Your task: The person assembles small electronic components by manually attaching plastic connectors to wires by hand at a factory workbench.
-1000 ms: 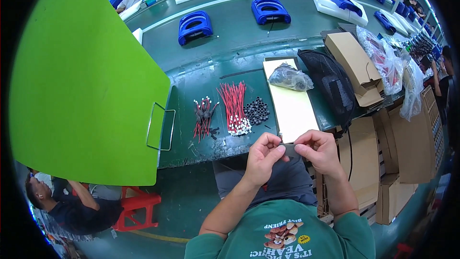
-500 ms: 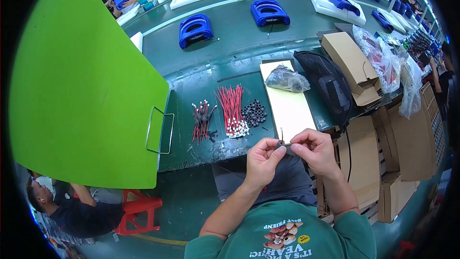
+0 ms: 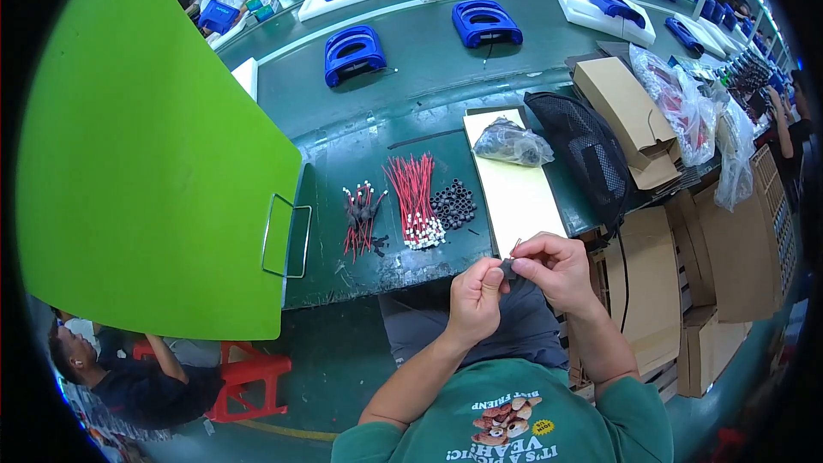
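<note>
In front of my lap, at the table's near edge, my left hand (image 3: 476, 298) and my right hand (image 3: 557, 273) meet with pinched fingers. Between them is a small dark wire piece wrapped in black (image 3: 509, 269), with a thin wire end (image 3: 516, 246) poking up beside my right fingertips. Fingers hide most of it. On the table to the left lie red wires with white connectors (image 3: 415, 197) in a fanned bundle. Small black rings (image 3: 454, 204) are heaped beside them. Farther left is a bunch of wires with black wrapped parts (image 3: 363, 213).
A yellow board (image 3: 520, 206) bearing a clear bag of dark parts (image 3: 512, 143) lies ahead. Right of it are a black mesh bag (image 3: 583, 154) and cardboard boxes (image 3: 626, 111). A green panel (image 3: 154, 163) stands left. Blue housings (image 3: 354, 53) sit on the line beyond.
My left hand has shifted slightly right and closed tighter, its thumb now upright. My right fingers have moved onto the wire end, which leans right now.
</note>
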{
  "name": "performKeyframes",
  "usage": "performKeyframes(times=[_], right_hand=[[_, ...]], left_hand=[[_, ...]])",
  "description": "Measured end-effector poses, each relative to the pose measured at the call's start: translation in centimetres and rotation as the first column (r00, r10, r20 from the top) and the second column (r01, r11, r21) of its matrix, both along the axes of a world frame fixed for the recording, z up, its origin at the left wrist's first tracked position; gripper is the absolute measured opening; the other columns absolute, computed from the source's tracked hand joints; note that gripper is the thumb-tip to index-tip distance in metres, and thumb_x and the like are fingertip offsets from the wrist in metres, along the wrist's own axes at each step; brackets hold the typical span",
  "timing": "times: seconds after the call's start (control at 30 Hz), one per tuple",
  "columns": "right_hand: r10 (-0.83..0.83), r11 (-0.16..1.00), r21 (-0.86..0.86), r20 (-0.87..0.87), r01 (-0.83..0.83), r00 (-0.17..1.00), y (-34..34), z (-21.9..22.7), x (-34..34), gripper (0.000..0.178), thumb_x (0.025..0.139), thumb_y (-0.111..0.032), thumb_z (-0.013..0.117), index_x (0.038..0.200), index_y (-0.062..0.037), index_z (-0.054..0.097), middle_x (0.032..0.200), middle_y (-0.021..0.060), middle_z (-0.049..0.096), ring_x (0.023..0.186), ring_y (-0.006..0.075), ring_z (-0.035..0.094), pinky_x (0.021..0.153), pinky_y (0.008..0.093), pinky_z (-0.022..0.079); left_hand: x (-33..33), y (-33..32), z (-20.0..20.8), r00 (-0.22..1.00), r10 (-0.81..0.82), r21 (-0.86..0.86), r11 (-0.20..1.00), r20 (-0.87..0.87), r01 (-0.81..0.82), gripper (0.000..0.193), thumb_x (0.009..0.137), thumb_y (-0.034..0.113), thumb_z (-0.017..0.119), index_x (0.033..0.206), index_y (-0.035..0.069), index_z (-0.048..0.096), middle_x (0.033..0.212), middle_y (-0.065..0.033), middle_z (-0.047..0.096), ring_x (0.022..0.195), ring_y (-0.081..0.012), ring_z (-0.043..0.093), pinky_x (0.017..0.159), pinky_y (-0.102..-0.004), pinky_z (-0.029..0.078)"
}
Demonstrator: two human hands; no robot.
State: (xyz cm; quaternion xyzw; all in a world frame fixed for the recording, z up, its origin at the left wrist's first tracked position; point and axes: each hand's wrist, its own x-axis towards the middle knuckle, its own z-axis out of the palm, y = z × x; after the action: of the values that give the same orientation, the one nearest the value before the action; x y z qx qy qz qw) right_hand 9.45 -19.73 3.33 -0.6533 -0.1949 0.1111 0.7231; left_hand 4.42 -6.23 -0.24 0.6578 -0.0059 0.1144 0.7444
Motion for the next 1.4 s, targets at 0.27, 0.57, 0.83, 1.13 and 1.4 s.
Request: performKeyframes(times=[0.27,0.57,0.83,1.13,1.4], right_hand=[[0.123,0.979,0.178,-0.121,-0.100,0.985,0.2,-0.3,0.5,0.023,0.074,0.003,0.064,0.097,0.0024,0.062,0.090,0.0070,0.055,0.074,0.0113,0.055,0.066,0.0220,0.047],[0.149,0.975,0.171,-0.009,-0.145,0.989,-0.2,-1.0,0.6,0.015,0.070,0.004,0.066,0.084,0.0004,0.067,0.081,0.0062,0.057,0.074,0.0119,0.054,0.061,0.0212,0.044],[0.166,0.970,0.196,-0.111,-0.142,0.980,0.5,-1.1,0.0,0.008,0.071,0.003,0.066,0.079,0.0011,0.066,0.082,0.0071,0.057,0.068,0.0118,0.054,0.059,0.0215,0.044],[0.079,0.949,0.315,-0.247,0.003,0.966,2.1,-2.5,-0.9,0.007,0.074,0.000,0.064,0.068,0.0006,0.060,0.070,0.0035,0.053,0.060,0.0102,0.050,0.055,0.0210,0.041],[0.034,0.911,0.395,-0.363,0.120,0.931,4.2,-4.1,-1.9,0.018,0.078,-0.004,0.062,0.063,-0.0050,0.050,0.065,0.0019,0.049,0.050,0.0062,0.041,0.045,0.0182,0.032]], left_hand=[[-0.4,0.4,0.3,0.981,-0.195,-0.308,0.933,0.002,0.186,0.035,0.094,0.035,0.039,0.084,0.004,0.054,0.062,0.0011,0.051,0.046,-0.0019,0.037,0.042,-0.0163,0.027],[-0.1,1.8,1.1,0.751,-0.611,-0.566,0.722,-0.251,0.398,0.043,0.093,0.038,0.039,0.081,0.001,0.057,0.062,-0.0043,0.056,0.045,-0.0033,0.043,0.040,-0.0163,0.031],[-0.3,2.5,0.5,0.871,-0.460,-0.467,0.817,-0.173,0.339,0.019,0.086,0.018,0.057,0.085,0.000,0.061,0.063,-0.0030,0.058,0.048,-0.0040,0.049,0.042,-0.0153,0.037],[-0.7,2.3,1.1,0.989,-0.141,0.250,0.960,0.042,0.127,0.015,0.085,0.012,0.055,0.081,-0.002,0.059,0.059,-0.0041,0.056,0.049,-0.0087,0.050,0.044,-0.0228,0.039],[-1.1,2.7,-0.3,0.954,-0.022,0.602,0.780,0.299,-0.171,0.017,0.088,0.011,0.049,0.079,-0.002,0.055,0.060,-0.0109,0.054,0.050,-0.0226,0.056,0.046,-0.0302,0.043]])
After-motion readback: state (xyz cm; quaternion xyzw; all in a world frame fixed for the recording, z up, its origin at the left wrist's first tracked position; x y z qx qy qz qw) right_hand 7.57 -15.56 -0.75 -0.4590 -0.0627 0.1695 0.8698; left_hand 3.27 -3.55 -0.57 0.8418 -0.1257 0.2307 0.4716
